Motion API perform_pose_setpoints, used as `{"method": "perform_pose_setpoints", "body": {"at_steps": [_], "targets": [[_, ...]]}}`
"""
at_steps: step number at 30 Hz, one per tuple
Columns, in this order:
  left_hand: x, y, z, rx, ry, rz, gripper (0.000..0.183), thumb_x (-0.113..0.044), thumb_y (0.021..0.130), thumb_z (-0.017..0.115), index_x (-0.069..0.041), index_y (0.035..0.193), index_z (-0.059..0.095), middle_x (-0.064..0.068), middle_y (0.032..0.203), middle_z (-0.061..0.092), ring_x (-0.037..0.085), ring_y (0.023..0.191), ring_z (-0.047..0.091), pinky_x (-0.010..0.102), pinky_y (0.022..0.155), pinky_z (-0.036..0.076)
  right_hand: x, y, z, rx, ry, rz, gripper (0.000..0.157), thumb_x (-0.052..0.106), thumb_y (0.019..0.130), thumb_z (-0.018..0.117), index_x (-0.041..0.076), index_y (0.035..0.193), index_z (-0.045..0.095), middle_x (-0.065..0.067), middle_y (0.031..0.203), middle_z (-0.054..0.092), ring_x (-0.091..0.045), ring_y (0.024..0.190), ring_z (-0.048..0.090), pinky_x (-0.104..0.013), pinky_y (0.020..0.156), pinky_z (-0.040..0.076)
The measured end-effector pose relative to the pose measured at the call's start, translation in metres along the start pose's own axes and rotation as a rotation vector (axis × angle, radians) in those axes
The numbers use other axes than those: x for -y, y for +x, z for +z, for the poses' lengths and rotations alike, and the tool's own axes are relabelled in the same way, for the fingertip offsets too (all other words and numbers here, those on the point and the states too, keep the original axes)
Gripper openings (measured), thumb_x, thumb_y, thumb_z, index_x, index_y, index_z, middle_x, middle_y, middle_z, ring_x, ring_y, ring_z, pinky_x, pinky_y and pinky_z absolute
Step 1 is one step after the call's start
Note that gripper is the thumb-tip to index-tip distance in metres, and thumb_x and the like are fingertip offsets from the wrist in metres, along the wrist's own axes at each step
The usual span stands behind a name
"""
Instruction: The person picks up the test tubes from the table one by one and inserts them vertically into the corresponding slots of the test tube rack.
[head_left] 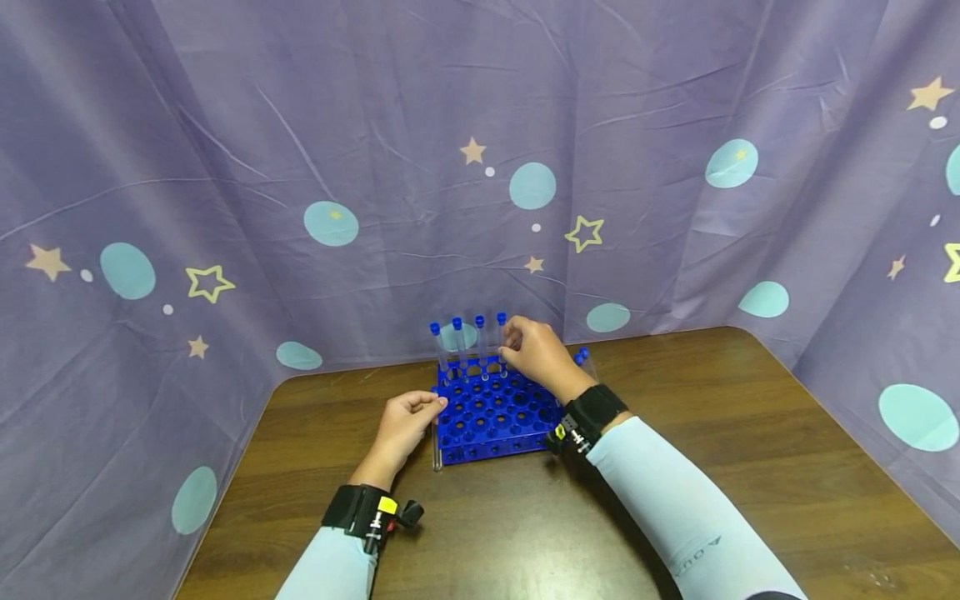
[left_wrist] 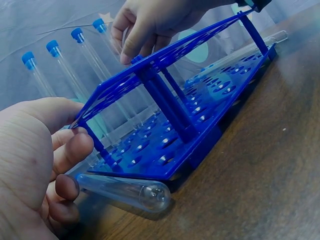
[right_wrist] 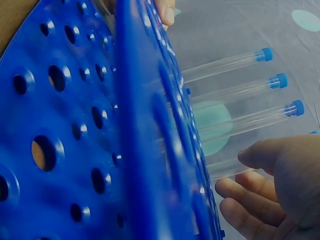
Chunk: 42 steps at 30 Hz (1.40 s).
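Observation:
A blue test tube rack (head_left: pixel 491 417) with many holes stands on the wooden table. My left hand (head_left: pixel 405 425) pinches its near left upper corner between thumb and fingers. Below those fingers, a clear test tube (left_wrist: pixel 125 192) lies along the rack's left side, round end toward me. Several blue-capped test tubes (head_left: pixel 460 350) stand in the rack's far row. With thumb and fingers my right hand (head_left: pixel 543 354) pinches the rightmost of these tubes (right_wrist: pixel 225 168), below its cap (head_left: pixel 502 318); the fingers partly hide it.
At the rack's right side lie more capped tubes (head_left: pixel 582 357), partly hidden by my right forearm. The brown table (head_left: pixel 487 525) reaches a purple patterned curtain (head_left: pixel 420 167) close behind the rack. Each wrist carries a strapped camera (head_left: pixel 367 512).

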<state>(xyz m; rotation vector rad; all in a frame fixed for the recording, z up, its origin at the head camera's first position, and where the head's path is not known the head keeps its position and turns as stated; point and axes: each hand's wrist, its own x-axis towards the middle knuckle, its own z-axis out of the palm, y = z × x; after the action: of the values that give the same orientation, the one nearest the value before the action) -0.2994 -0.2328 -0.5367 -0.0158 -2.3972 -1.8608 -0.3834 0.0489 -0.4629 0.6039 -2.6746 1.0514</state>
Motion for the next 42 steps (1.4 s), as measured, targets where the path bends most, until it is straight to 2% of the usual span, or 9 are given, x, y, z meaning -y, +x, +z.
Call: {"method": "perform_pose_setpoints", "body": {"at_steps": [6,20,24,29,34,42], "targets": [[0.0,0.0,0.001,-0.003,0.002,0.001,0.024,-0.018,0.103,0.085,0.003,0.113,0.083,-0.003,0.08,0.077,0.013,0.074,0.068,0.024,0.068,0.05,0.001,-0.003,0.0,0.003,-0.002,-0.005,0.023,0.02,0.103,0.086,0.009,0.119,0.074,-0.007,0.107,0.083,-0.024,0.096,0.081,-0.041,0.086,0.066],[-0.002,-0.001,0.001,-0.007,0.004,-0.009,0.025,-0.02,0.102,0.086,0.003,0.113,0.083,-0.002,0.079,0.077,0.016,0.075,0.069,0.025,0.064,0.047,-0.001,-0.001,0.003,-0.036,-0.015,-0.029,0.014,0.014,0.1,0.087,0.007,0.106,0.076,-0.008,0.101,0.084,-0.023,0.091,0.081,-0.039,0.084,0.066],[-0.002,0.0,0.001,-0.004,-0.002,-0.006,0.022,-0.018,0.103,0.085,0.002,0.111,0.084,-0.002,0.079,0.077,0.015,0.074,0.069,0.024,0.065,0.048,-0.001,-0.003,0.003,-0.033,-0.016,-0.017,0.016,0.014,0.099,0.086,0.005,0.11,0.078,-0.008,0.102,0.084,-0.023,0.094,0.081,-0.038,0.085,0.067],[0.0,0.0,0.0,0.0,0.011,-0.007,0.021,-0.017,0.103,0.084,0.003,0.111,0.084,-0.004,0.078,0.076,0.012,0.074,0.069,0.024,0.067,0.049,0.001,-0.006,-0.001,-0.008,0.032,0.007,0.029,0.014,0.099,0.087,-0.001,0.123,0.079,-0.01,0.107,0.084,-0.026,0.1,0.082,-0.039,0.089,0.068],[0.001,0.001,0.0,0.003,0.019,-0.01,0.019,-0.017,0.103,0.083,0.001,0.11,0.084,-0.006,0.077,0.075,0.013,0.074,0.069,0.024,0.065,0.047,-0.001,-0.011,-0.008,0.018,0.08,0.058,0.037,0.016,0.102,0.086,-0.001,0.134,0.076,-0.009,0.112,0.082,-0.027,0.104,0.08,-0.043,0.09,0.067],[0.002,0.001,0.0,0.001,0.02,-0.015,0.019,-0.018,0.104,0.083,0.0,0.109,0.084,-0.005,0.075,0.074,0.013,0.073,0.068,0.025,0.063,0.046,-0.017,-0.021,-0.025,-0.037,0.077,0.075,0.032,0.018,0.105,0.08,0.003,0.132,0.077,-0.01,0.112,0.083,-0.029,0.103,0.08,-0.046,0.089,0.066]]}}
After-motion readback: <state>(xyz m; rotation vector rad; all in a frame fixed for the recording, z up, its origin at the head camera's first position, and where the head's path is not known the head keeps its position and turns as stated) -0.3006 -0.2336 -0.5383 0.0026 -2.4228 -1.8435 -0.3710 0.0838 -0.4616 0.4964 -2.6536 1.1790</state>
